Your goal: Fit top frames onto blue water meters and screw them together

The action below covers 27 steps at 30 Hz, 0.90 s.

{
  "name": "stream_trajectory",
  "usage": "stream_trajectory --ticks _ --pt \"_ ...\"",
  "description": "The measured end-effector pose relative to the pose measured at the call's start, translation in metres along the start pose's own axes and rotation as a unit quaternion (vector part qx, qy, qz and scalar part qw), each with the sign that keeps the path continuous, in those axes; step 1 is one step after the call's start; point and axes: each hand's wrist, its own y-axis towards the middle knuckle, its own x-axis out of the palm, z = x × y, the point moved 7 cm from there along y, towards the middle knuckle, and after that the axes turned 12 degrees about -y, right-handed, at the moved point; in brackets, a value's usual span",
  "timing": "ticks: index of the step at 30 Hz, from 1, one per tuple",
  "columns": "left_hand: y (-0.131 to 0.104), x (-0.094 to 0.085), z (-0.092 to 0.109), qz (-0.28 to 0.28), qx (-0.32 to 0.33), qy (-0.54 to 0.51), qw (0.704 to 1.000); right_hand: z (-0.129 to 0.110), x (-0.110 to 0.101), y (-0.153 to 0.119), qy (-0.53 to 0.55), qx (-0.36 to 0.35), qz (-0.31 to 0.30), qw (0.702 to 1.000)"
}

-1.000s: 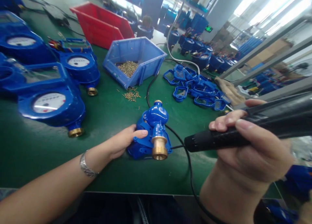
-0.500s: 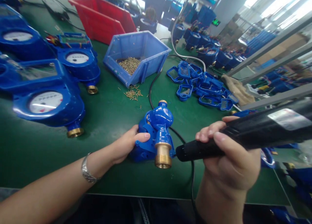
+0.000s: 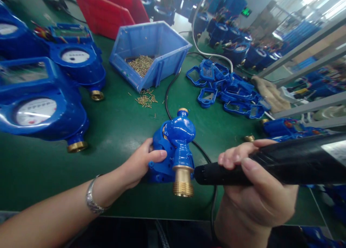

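A blue water meter (image 3: 182, 131) lies on its side near the front of the green table, its threaded brass end towards me. My left hand (image 3: 143, 159) is closed around the meter's left side, thumb on top of the blue housing. A black electric screwdriver (image 3: 292, 161) is gripped in my right hand (image 3: 259, 183), held nearly level. Its nose comes up against the meter's right side, just behind the brass thread. The bit and any screw there are hidden.
Loose brass screws (image 3: 146, 98) lie before a blue bin (image 3: 173, 48) holding more screws. Behind it stands a red bin (image 3: 105, 16). Finished-looking water meters (image 3: 36, 111) stand left. Blue cover frames (image 3: 229, 88) are heaped right of centre. A black cable (image 3: 169, 93) runs behind the meter.
The view has shifted slightly, so bins and meters at left sit higher or further left. The screwdriver lies more level, its nose nearer the meter. Both grips stay the same.
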Motion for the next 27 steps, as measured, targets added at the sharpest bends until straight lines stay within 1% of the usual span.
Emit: stream_trajectory --ticks 4,9,13,15,17,18,19,22,23,24,25,26,27 --pt "-0.001 0.001 0.001 0.002 0.000 0.008 1.000 0.000 0.000 0.000 -0.005 -0.001 0.009 1.000" --pt "-0.003 0.004 0.003 -0.037 0.000 0.033 0.999 0.001 0.001 0.000 0.000 -0.003 0.014 1.000" --pt "-0.004 0.001 0.007 -0.053 -0.023 0.065 0.996 0.002 -0.001 -0.001 0.002 -0.005 0.011 1.000" --pt "-0.004 0.001 0.009 -0.060 -0.038 0.065 0.995 0.001 0.000 0.002 0.004 0.012 -0.009 1.000" --pt "-0.005 0.001 0.010 -0.066 -0.052 0.052 0.995 -0.007 0.002 0.007 0.005 0.026 -0.037 0.999" --pt "-0.004 0.001 0.010 -0.066 -0.056 0.046 0.995 -0.016 0.003 0.010 0.003 0.020 -0.047 0.999" --pt "-0.004 0.002 0.009 -0.067 -0.059 0.042 0.995 -0.027 0.002 0.014 0.000 0.004 -0.049 0.999" --pt "-0.003 0.001 0.008 -0.068 -0.054 0.043 0.995 -0.063 -0.003 0.019 -0.028 -0.076 -0.050 0.995" --pt "-0.002 0.001 0.008 -0.070 -0.053 0.043 0.995 -0.070 -0.003 0.019 -0.050 -0.087 -0.068 0.993" --pt "-0.002 0.001 0.007 -0.072 -0.053 0.041 0.995 -0.072 0.000 0.016 -0.077 -0.086 -0.106 0.988" --pt "-0.002 0.001 0.007 -0.074 -0.053 0.038 0.995 -0.070 0.006 0.012 -0.107 -0.074 -0.161 0.978" --pt "-0.002 0.001 0.007 -0.078 -0.054 0.035 0.995 -0.064 0.013 0.006 -0.141 -0.054 -0.227 0.962" --pt "-0.002 0.001 0.007 -0.084 -0.054 0.031 0.994 -0.055 0.020 -0.002 -0.177 -0.035 -0.293 0.939"
